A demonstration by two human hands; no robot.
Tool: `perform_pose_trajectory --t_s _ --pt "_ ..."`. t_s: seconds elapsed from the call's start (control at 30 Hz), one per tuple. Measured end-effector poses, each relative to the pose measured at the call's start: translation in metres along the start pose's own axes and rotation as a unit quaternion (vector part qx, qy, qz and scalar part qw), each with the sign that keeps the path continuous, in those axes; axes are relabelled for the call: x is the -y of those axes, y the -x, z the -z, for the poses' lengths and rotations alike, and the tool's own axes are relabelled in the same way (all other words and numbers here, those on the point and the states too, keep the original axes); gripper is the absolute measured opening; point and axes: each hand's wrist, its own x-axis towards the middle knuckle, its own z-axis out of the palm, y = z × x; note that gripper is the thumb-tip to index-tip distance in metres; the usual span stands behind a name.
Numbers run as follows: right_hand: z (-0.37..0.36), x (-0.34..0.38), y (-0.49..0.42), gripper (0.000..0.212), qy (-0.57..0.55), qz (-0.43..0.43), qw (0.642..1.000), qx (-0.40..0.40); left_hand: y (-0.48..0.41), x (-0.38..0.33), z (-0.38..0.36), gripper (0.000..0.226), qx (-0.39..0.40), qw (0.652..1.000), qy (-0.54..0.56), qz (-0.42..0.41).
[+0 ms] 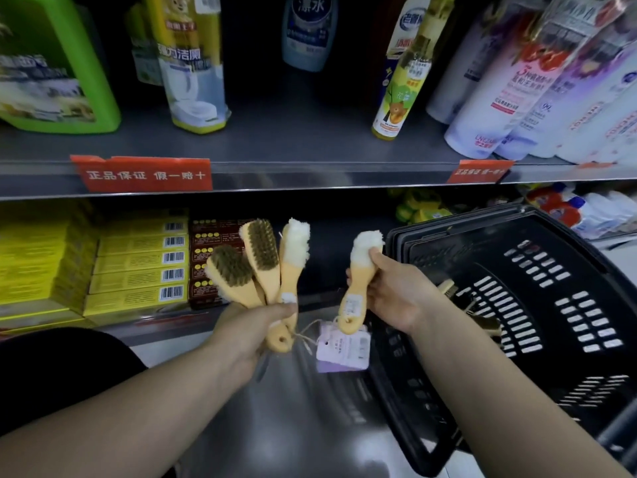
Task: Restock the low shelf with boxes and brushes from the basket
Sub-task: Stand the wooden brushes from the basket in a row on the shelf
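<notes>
Gripping three fanned tan-handled brushes point(261, 251) in raised left hand point(253, 331), centre frame; clasping a fluffy-headed brush point(352, 305) in right hand point(396, 294) beside slotted black basket point(565, 291).

Colours: brush bunch point(265, 274) had pale orange handles, two olive-brown bristle heads, one fluffy white. single brush point(351, 301): same orange handle, white fluffy head, white sticker. tags point(343, 346) were lilac. basket point(465, 236) was black, walls patterned with rows of slots. lower shelf point(165, 320), left end: yellow boxes point(138, 263) with black-and-white barcodes, beside them dark brown boxes point(203, 257) with rows of yellow dots. upper shelf point(293, 139) was grey; its front-edge labels point(144, 174) were red with white characters. On it: green jug point(51, 63) at left end, yellow bottle point(193, 63) with white toilet picture, grey-blue bottle point(306, 29), yellow spray can point(400, 94), white bottles point(499, 98) with red-pink print at right end.
</notes>
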Motion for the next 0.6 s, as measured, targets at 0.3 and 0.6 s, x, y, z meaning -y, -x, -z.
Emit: perform_pose_trajectory --t_s 0.3,0.6 --pt "-0.029 0.011 -0.022 0.022 0.102 -0.031 0.994 0.019 -0.044 -0.041 0.024 0.025 -0.086 0.995 -0.047 0.023" --pt "-0.089 -0.066 -0.134 0.029 -0.045 0.022 0.988 -0.147 -0.092 -0.072 0.045 0.014 -0.03 0.989 -0.138 0.041"
